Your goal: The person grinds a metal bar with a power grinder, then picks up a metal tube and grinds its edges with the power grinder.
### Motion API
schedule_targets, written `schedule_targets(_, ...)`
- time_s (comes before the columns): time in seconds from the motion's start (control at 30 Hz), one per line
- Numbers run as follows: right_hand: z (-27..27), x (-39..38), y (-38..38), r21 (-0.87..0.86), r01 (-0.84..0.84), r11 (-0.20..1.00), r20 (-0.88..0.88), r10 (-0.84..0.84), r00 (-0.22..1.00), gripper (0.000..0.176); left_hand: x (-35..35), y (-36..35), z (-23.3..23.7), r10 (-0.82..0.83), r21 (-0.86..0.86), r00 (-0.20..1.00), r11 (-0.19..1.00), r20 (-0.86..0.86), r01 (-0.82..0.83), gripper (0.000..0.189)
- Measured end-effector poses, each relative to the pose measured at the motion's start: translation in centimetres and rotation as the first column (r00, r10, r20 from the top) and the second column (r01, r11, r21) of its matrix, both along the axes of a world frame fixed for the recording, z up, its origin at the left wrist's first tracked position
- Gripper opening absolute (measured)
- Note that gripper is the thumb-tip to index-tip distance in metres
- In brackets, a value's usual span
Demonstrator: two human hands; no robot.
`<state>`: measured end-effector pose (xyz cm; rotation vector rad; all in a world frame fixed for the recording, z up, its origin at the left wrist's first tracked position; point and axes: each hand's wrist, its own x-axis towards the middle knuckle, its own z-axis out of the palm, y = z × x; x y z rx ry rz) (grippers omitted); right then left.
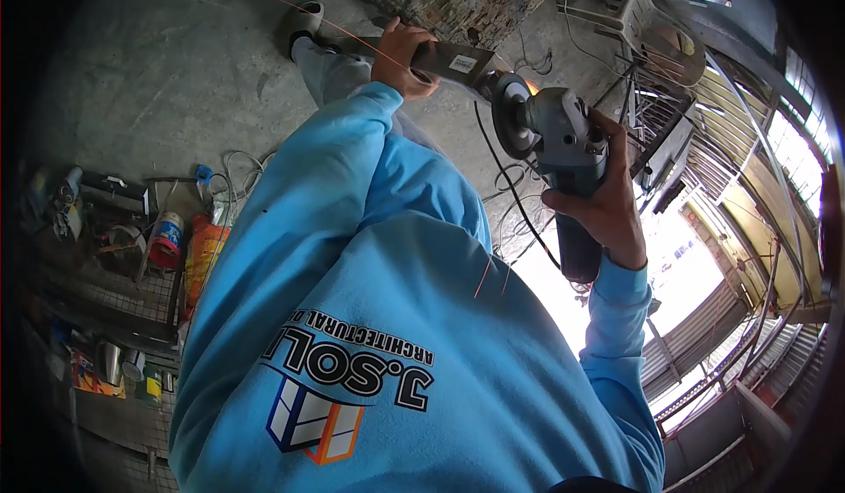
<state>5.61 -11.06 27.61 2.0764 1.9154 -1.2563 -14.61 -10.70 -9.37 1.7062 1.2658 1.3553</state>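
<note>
My right hand is wrapped round the grey body of an angle grinder. The grinder's round disc is at the end of a metal piece that bears a small white label; whether they touch is not clear. An orange glow shows beside the disc, and thin orange streaks cross the view. My left hand grips the metal piece near its other part, with the fingers curled round it. A rough, worn board or block lies just beyond the metal piece.
Cables loop over the concrete floor. On the left, a rack holds a red container, an orange bag and tools. A white plastic chair and metal bars are at the upper right. My shoe shows at the top.
</note>
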Motion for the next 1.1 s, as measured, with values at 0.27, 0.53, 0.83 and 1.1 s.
schedule_targets(0.27,0.2,0.0,0.1,-0.04,0.016,0.999,-0.027,-0.017,0.999,0.109,0.3,0.0,-0.3,0.003,-0.006,1.0,1.0,-0.002,-0.003,0.065)
schedule_targets(0.53,0.3,0.1,0.1,-0.014,-0.023,1.0,-0.006,0.023,1.0,0.109,0.3,0.2,-0.2,-0.002,0.007,1.0,1.0,-0.003,0.002,0.067)
schedule_targets(0.83,-0.1,-0.8,1.0,0.025,-0.009,1.0,-0.01,0.009,1.0,0.105,0.4,0.2,-0.4,0.005,-0.005,1.0,1.0,-0.011,-0.005,0.069)
schedule_targets(1.1,0.1,-0.8,0.8,0.022,-0.046,0.999,0.001,0.046,0.999,0.103,0.5,0.1,-0.2,0.011,-0.001,1.0,1.0,-0.022,-0.011,0.072)
